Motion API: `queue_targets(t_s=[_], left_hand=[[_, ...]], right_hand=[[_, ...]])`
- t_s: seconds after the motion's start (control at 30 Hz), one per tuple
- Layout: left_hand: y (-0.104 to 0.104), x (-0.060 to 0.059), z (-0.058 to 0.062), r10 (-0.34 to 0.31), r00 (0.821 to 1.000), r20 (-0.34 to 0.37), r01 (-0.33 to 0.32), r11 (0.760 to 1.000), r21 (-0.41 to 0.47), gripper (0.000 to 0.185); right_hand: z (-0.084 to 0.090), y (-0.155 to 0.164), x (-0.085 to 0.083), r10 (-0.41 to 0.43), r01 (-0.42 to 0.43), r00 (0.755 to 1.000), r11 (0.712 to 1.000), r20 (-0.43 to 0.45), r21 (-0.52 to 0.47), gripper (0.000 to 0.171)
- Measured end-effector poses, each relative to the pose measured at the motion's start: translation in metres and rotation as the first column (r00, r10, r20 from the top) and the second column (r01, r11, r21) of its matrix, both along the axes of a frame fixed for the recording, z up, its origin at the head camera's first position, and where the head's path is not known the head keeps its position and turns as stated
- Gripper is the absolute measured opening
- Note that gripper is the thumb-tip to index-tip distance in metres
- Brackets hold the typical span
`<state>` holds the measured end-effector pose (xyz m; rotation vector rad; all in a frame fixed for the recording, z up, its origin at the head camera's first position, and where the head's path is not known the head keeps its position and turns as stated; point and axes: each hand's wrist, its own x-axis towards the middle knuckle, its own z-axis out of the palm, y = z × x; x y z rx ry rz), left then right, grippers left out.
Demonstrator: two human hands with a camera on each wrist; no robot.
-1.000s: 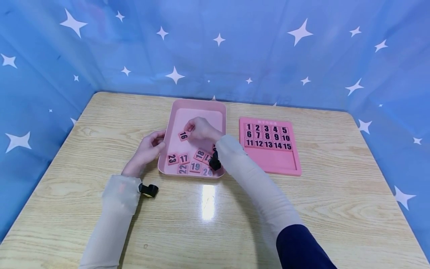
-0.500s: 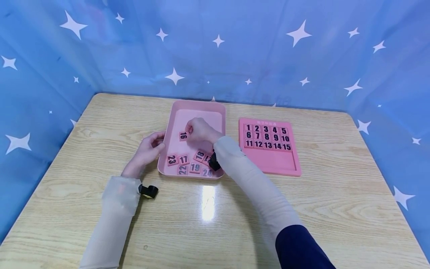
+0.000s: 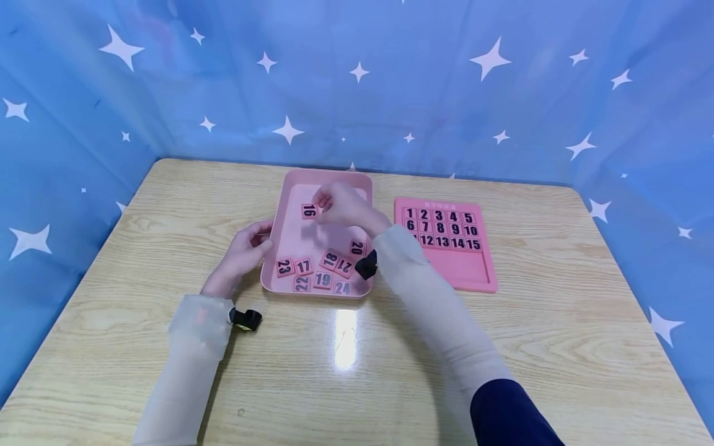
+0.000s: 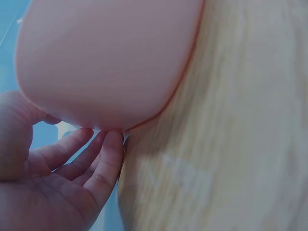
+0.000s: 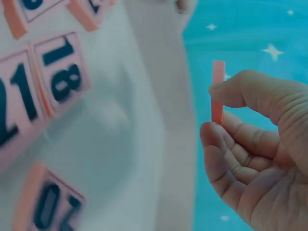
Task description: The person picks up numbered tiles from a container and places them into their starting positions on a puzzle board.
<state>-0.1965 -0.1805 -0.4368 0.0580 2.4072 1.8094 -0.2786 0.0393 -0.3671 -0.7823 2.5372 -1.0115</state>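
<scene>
My right hand [image 3: 347,205] pinches a pink number tile [image 3: 308,212] marked 16 between thumb and fingers, over the far part of a pink tray [image 3: 291,238]. In the right wrist view that tile [image 5: 218,72] is seen edge-on, clear of the tray floor. My left hand [image 3: 240,251] touches the tray's left wall from outside; in the left wrist view its fingertips [image 4: 113,138] rest against the wall. Loose tiles lie in the tray's near half, among them 23 [image 3: 285,267], 18 [image 3: 329,260] and 20 [image 3: 357,248].
Right of the tray lies a pink puzzle board [image 3: 457,269], its upper three rows filled with tiles 1 to 15. Both stand on a wooden table [image 3: 290,384]. A blue curtain with white stars [image 3: 312,74] hangs behind the table's back edge.
My right hand has moved a little away from me and up with tile 16, which has turned slightly. Tile 20 has come into full view. The left hand keeps its place.
</scene>
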Motion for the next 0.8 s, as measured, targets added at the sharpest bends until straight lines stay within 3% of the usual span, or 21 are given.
queue_targets(t_s=[0.33,0.8], left_hand=[[-0.001,0.002,0.001,-0.006,1.0,-0.009,0.005,1.0,-0.019,0.047],[0.001,-0.001,-0.001,0.002,1.0,-0.006,-0.002,1.0,-0.01,0.047]], right_hand=[[0.026,0.052,0.013,-0.024,0.022,1.0,0.998,-0.02,-0.063,0.026],[0.004,0.143,0.045,-0.088,0.087,0.995,0.996,-0.035,-0.033,0.024]])
